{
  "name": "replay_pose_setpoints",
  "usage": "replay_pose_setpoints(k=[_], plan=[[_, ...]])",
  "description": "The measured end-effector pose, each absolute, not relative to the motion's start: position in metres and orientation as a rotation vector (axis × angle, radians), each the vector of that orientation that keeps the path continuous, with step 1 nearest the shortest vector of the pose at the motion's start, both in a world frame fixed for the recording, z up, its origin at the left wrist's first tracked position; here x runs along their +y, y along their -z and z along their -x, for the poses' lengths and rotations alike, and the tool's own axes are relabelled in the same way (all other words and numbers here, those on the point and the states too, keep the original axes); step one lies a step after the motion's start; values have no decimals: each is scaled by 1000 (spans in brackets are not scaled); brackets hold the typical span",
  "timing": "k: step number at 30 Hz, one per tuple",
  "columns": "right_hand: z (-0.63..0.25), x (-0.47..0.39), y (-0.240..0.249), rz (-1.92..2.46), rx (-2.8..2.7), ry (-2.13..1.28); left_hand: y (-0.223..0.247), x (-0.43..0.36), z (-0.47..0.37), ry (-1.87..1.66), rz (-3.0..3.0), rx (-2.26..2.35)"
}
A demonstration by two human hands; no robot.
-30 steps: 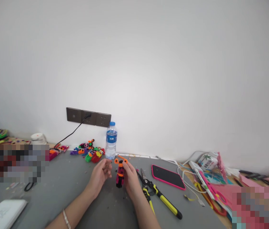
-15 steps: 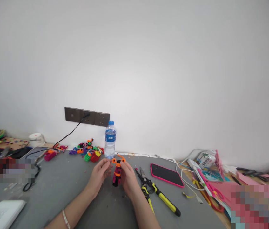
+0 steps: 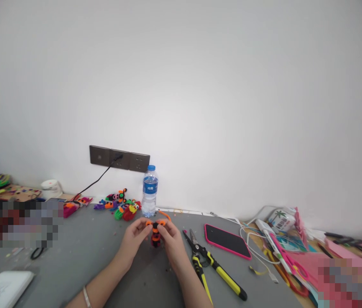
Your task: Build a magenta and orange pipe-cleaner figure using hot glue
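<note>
A small figure (image 3: pixel 155 238) in orange, black and magenta is held upright between my two hands, above the grey table (image 3: pixel 104 261). My left hand (image 3: pixel 136 237) pinches its orange upper part from the left side, thumb and finger together. From the right, my right hand (image 3: pixel 169 239) grips the same upper part with thumb and fingers. The figure's lower body hangs below my thumbs. An orange stem (image 3: pixel 164 214) shows just beyond my right fingers.
Behind the hands stands a water bottle (image 3: pixel 150 192), with colourful fuzzy figures (image 3: pixel 131 209) to its left. Yellow-black pliers (image 3: pixel 222 273) and a pink-edged phone (image 3: pixel 227 241) lie right. A white box (image 3: pixel 4 288) is at front left; cables and scissors (image 3: pixel 298 267) sit far right.
My left hand has closed onto the figure's upper left part, where its fingers were beside it before. The figure now appears more foreshortened. The whole view has shifted slightly.
</note>
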State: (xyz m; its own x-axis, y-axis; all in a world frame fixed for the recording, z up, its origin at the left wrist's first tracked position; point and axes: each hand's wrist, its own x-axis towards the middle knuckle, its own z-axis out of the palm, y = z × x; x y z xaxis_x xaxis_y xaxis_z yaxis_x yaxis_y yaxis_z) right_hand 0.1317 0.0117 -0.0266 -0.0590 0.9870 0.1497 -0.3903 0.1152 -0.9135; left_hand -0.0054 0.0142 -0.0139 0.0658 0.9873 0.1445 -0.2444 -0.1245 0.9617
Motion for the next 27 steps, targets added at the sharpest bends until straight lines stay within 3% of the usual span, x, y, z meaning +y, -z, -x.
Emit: replay_pose_setpoints(k=[27], plan=[[-136, 11, 18, 975, -949, -1081, 16, 16, 7, -1377, -1278, 1019]])
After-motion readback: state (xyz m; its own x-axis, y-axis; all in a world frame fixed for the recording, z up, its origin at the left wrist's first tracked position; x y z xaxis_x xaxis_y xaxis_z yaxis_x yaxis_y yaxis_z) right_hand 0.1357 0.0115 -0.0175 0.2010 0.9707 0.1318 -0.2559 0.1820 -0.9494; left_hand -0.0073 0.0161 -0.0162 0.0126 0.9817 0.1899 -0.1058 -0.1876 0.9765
